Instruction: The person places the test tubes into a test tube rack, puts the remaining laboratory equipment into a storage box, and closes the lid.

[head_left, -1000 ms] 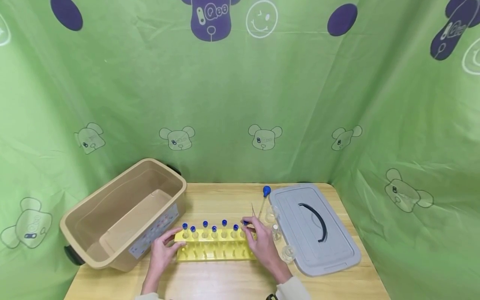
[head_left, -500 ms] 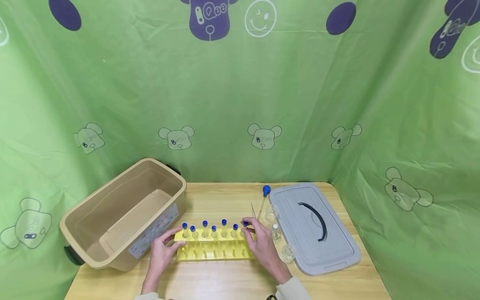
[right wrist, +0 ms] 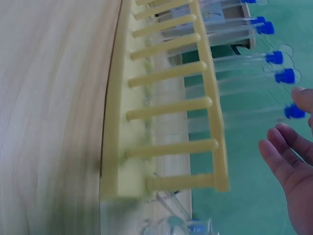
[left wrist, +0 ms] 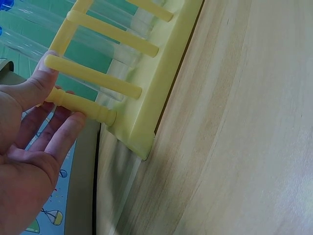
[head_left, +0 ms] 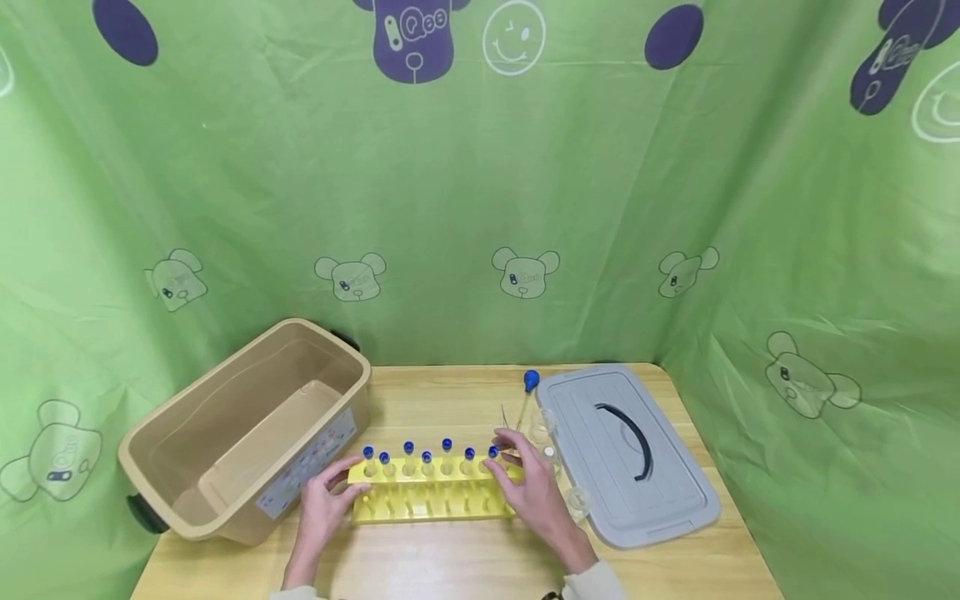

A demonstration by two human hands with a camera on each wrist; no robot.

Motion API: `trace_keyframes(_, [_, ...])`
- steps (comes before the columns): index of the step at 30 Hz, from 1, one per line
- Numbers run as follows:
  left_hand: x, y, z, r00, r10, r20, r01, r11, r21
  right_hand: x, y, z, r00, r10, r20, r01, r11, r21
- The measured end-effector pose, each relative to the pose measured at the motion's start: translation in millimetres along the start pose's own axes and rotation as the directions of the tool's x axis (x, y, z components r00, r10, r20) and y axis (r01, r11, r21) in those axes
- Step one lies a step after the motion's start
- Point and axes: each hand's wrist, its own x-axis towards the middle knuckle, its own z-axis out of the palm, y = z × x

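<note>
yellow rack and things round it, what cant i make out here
Head view: the right end of the yellow rack, partly behind the right hand.
Left wrist view: rack's far end, cut off by the top edge.
Right wrist view: whether the tubes hold anything, too blurred.
Head view: print on the label, too small.

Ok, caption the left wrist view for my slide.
Left fingers grip one end of a yellow plastic rack of clear, blue-capped tubes on a wooden table.

Left fingers (left wrist: 67, 134) bent, right fingers (right wrist: 275, 159) loose.
</note>
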Motion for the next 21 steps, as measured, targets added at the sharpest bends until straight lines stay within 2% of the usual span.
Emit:
trace_keyframes(9, [1.3,3.7,0.5,1.0,-0.018,0.006,0.018,1.0,0.015,-17.4,8.3,-34.7,0.992,-0.021,-0.124,0.004,0.991,-0.131])
trace_keyframes(14, [1.3,4.5,-2.3,1.0,-0.014,0.013,0.014,0.999,0.043,-33.8,18.1,-54.8,0.987,0.008,-0.161,-0.046,0.972,-0.232])
trace_keyframes(21, [3.0,6.9,-3.8,0.997,-0.046,0.057,0.041,0.995,0.086,-60.9,31.8,-74.6,0.978,0.039,-0.205,-0.105,0.94,-0.324])
